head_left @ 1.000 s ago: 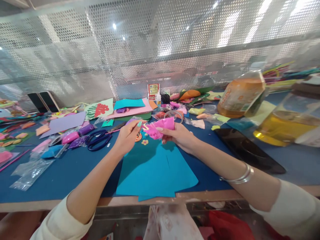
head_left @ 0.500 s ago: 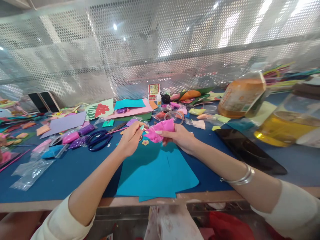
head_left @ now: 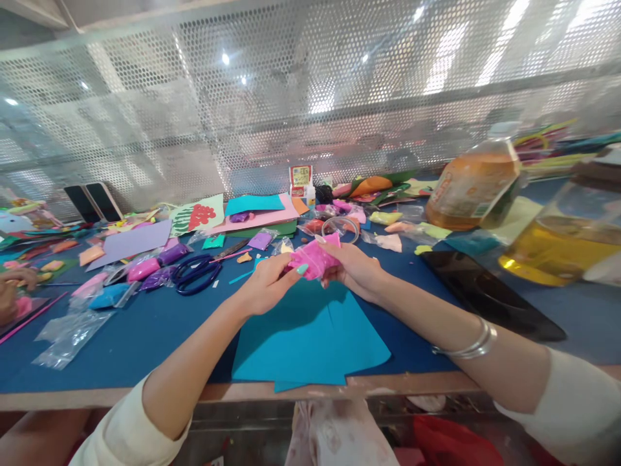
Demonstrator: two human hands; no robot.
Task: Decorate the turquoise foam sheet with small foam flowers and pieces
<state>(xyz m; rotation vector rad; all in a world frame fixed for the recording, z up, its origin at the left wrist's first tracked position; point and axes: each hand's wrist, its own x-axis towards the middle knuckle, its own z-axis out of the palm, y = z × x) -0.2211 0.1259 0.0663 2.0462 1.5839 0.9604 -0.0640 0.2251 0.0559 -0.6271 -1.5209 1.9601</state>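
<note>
A bright pink packet of modelling clay [head_left: 315, 257] is held up between both hands above blue paper sheets [head_left: 310, 336]. My left hand [head_left: 269, 283] closes on its left end, with the thumb laid along the near side. My right hand [head_left: 356, 266] grips the right end between thumb and fingers; some fingertips are hidden behind it. Just left of my left hand lie dark blue-handled scissors [head_left: 196, 273] and a small orange piece [head_left: 244, 257]. A purple clay packet [head_left: 262, 239] rests behind that hand.
To the right are a black phone [head_left: 490, 294], an orange drink bottle [head_left: 473, 184] and a jar of yellow liquid [head_left: 553, 249]. Several clay packets and a crumpled plastic bag [head_left: 72, 336] lie left. Another person's hand [head_left: 17, 285] shows at the far left. A perforated metal screen [head_left: 272, 97] stands behind.
My left hand has moved from pinching at the packet's left edge to gripping the packet itself. The packet is now more bunched and slightly lower. The view has shifted a little.
</note>
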